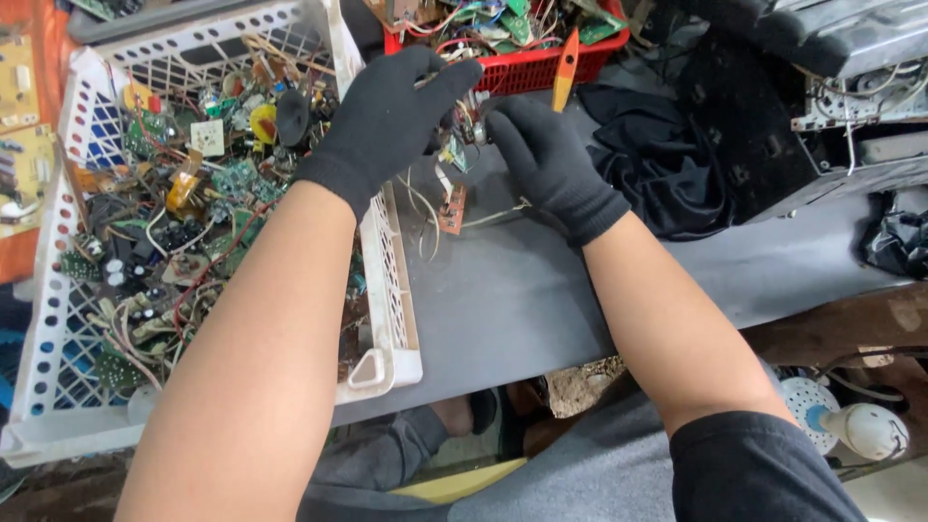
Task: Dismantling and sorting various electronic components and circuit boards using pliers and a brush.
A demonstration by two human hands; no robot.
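Both gloved hands [474, 126] pinched on wired circuit board [452, 208].

You have open grey tabletop [541, 290] below your hands, but the white crate [391, 280] walls off the left, the red basket [541, 66] blocks ahead, and black cloth [657, 174] crowds the right.

my left hand [387, 121] and right hand [546, 159], black-gloved, pinch a wired component [462, 135] | small brown circuit board [451, 210] dangles below | white crate [391, 290] of boards at left
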